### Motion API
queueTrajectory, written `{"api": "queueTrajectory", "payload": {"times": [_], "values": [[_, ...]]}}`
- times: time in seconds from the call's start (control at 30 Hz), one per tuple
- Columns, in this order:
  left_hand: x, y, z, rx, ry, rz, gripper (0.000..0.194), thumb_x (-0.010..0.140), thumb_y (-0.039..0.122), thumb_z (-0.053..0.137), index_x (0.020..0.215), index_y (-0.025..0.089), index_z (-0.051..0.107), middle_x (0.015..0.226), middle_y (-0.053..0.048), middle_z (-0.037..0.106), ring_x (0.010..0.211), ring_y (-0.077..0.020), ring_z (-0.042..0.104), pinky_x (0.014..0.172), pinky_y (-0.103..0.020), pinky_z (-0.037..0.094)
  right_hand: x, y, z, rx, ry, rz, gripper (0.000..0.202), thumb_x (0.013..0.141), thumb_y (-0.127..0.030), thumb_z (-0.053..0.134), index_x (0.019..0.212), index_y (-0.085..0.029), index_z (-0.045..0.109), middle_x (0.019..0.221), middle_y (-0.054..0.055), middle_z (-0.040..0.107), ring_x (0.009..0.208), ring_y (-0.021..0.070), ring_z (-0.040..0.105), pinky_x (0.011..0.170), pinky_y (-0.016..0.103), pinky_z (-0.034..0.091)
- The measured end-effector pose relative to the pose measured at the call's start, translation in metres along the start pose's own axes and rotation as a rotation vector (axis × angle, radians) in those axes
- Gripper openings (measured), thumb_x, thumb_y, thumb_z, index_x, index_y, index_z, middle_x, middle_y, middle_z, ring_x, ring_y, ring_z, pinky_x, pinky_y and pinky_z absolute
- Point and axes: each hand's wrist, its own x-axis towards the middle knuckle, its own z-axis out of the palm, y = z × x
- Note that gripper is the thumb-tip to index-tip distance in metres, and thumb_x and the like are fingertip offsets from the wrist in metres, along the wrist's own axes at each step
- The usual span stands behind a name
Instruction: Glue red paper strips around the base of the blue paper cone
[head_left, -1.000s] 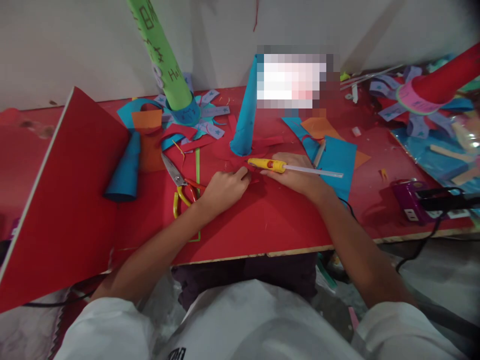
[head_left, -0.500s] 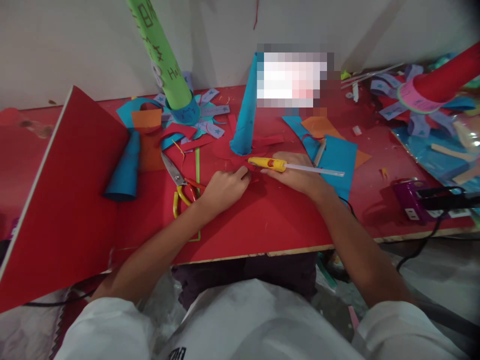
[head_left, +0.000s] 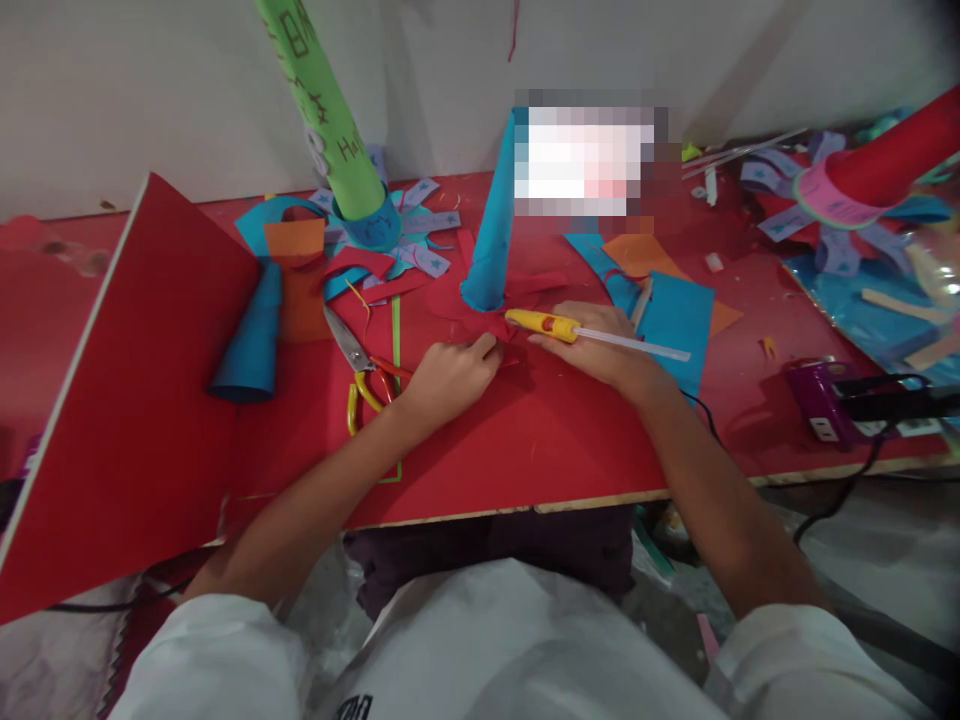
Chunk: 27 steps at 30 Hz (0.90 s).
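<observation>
My right hand [head_left: 600, 345] is wrapped round a yellow glue gun [head_left: 541, 324], whose clear glue stick [head_left: 634, 345] juts out to the right. The gun's nozzle points left, toward my other hand. My left hand [head_left: 459, 375] is closed in a pinch on a small red paper strip [head_left: 508, 362], mostly hidden by the fingers against the red surface. Just beyond both hands a tall blue paper cone [head_left: 491, 240] stands upright on a red paper base with strips spreading out. Left of my left hand lie scissors [head_left: 349, 345] with yellow and red handles.
A green paper tube [head_left: 330, 120] on a petalled base stands back left, near a blue cone [head_left: 251, 340] and an upright red board [head_left: 135, 400]. Blue paper [head_left: 677, 325] and a purple box with a black plug [head_left: 825, 400] lie right. A black cord runs from beneath my right wrist.
My right hand and the glue gun have shifted slightly right, so the nozzle is farther from my left hand. My left hand stays almost still, pinching the strip.
</observation>
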Motion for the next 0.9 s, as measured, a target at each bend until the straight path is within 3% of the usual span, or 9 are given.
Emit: {"api": "queueTrajectory", "payload": {"times": [0.37,0.77,0.9], "values": [[0.000,0.000,0.002,0.027,0.027,0.013,0.030,0.108,0.018,0.044,0.120,0.014,0.071,0.107,-0.010,0.071,0.068,-0.0208,0.070,0.046,-0.035,0.032,0.002,-0.003,0.001,-0.035,0.012,-0.049,0.039,0.099,-0.063,0.060,0.091,-0.026,0.065,0.095,0.009,0.074,0.092,0.0300,0.067,0.069,0.038,0.037],[0.001,0.001,0.000,0.013,-0.020,-0.011,0.034,0.108,0.017,0.041,0.120,0.016,0.072,0.109,-0.011,0.071,0.071,-0.0210,0.071,0.050,-0.034,0.036,0.003,-0.010,0.005,-0.022,0.041,-0.154,0.040,0.105,-0.058,0.054,0.086,-0.024,0.060,0.088,0.007,0.069,0.083,0.0246,0.062,0.065,0.036,0.030],[0.002,0.000,-0.002,-0.011,-0.027,-0.018,0.032,0.110,0.028,0.045,0.117,0.016,0.073,0.113,-0.012,0.072,0.071,-0.0212,0.071,0.050,-0.035,0.036,0.003,-0.009,0.003,-0.031,0.030,-0.170,0.039,0.106,-0.058,0.052,0.088,-0.023,0.058,0.090,0.008,0.070,0.083,0.0245,0.062,0.066,0.036,0.031]]}}
